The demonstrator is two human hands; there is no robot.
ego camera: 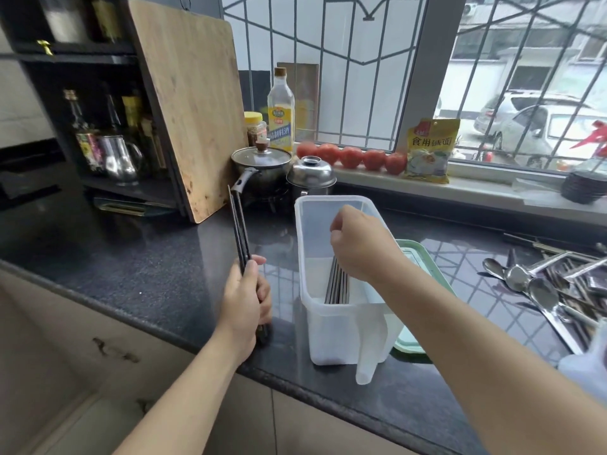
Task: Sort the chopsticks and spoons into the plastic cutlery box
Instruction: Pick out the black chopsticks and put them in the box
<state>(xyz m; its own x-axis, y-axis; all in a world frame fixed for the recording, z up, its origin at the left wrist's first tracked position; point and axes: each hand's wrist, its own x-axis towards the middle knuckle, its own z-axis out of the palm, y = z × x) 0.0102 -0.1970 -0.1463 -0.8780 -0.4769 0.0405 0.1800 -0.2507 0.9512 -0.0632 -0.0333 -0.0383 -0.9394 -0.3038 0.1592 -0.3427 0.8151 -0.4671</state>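
Head view, my inventory: left hand (245,295) fingers curled round dark chopsticks (237,228), tips rising above the knuckles. Right hand (359,244) over the plastic cutlery box (328,333); fingers hidden, cannot tell. Steel chopsticks (336,285) already inside, below it. Spoons (538,287) unsorted, well right.

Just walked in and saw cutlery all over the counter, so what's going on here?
A person is sorting cutlery into a clear plastic box on the dark counter. The left hand grips a bundle of dark chopsticks upright beside the box. The right hand reaches into the box above metal chopsticks already inside. A pile of spoons still lies on the right, and a green lid sits behind the box.
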